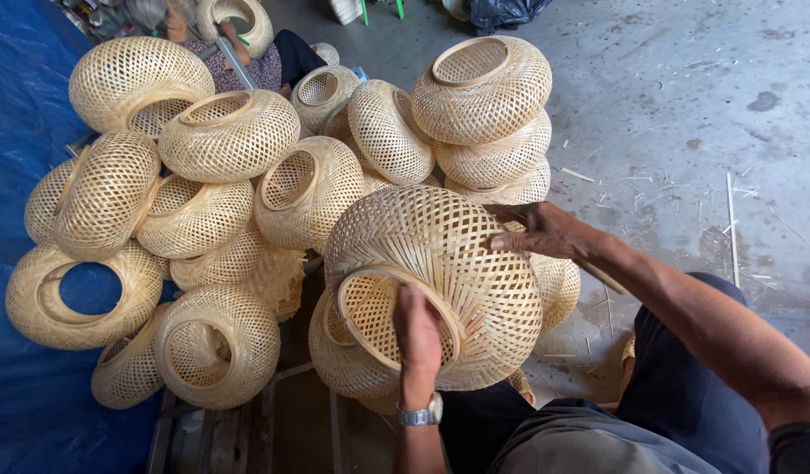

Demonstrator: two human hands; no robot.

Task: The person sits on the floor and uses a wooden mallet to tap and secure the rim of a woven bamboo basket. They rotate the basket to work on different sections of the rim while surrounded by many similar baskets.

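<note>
A round woven bamboo basket (431, 254) with an open ring mouth lies tilted on my lap, its mouth facing down and left. My left hand (417, 338), with a wristwatch on the wrist, grips the rim of the mouth, fingers curled inside. My right hand (538, 230) rests flat on the basket's upper right side with the fingers spread on the weave. A second similar basket (343, 360) sits just under the one I hold.
A pile of several similar woven baskets (229, 136) fills the left and middle, some on a blue tarp (18, 412). Another person (247, 53) sits at the top holding a basket. Grey concrete floor (686, 114) with bamboo strips lies to the right.
</note>
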